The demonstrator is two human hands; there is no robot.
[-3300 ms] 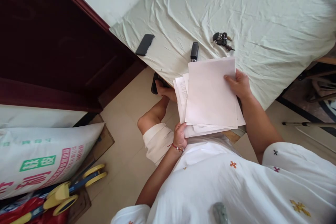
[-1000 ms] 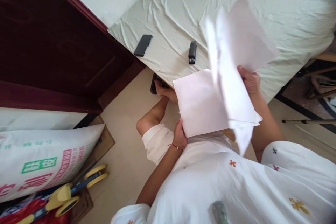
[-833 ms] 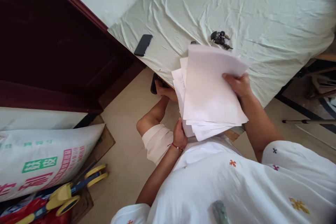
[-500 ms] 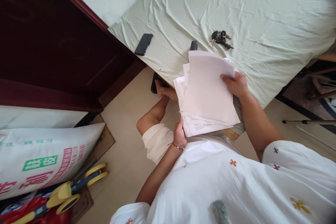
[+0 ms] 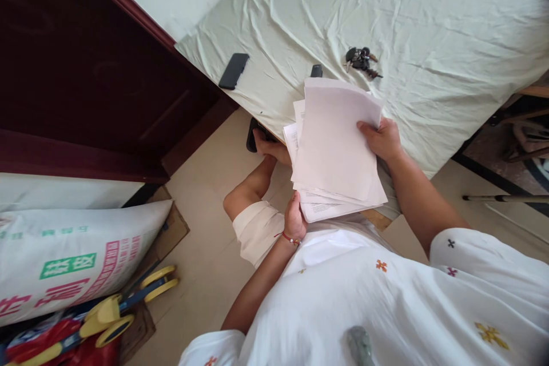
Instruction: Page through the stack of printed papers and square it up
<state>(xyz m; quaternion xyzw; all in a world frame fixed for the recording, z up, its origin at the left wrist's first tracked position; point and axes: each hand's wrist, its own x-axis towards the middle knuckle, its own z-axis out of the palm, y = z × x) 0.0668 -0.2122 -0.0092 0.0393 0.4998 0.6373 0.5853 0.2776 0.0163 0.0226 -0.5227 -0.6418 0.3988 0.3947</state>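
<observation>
A loose stack of paper sheets (image 5: 337, 137) is held in front of my body, its edges uneven. The top sheet is blank; printed lines show on sheets poking out at the left and bottom. My left hand (image 5: 295, 218) grips the lower left corner, its fingers hidden beneath. At the upper right edge my right hand (image 5: 381, 138) is closed on the stack, thumb on top and the other fingers underneath. Just past the top edge of the papers, a small black object (image 5: 316, 71) lies partly covered on the cloth.
A pale green sheet covers the bed-like surface (image 5: 412, 23). On it lie a black phone-like slab (image 5: 234, 71) and a bunch of keys (image 5: 362, 61). A dark red door (image 5: 86, 68), a printed white sack (image 5: 77, 257) and a yellow-blue wheeled toy (image 5: 103, 314) are at left.
The papers and my right hand have shifted slightly to the left. Both hands keep their hold on the stack.
</observation>
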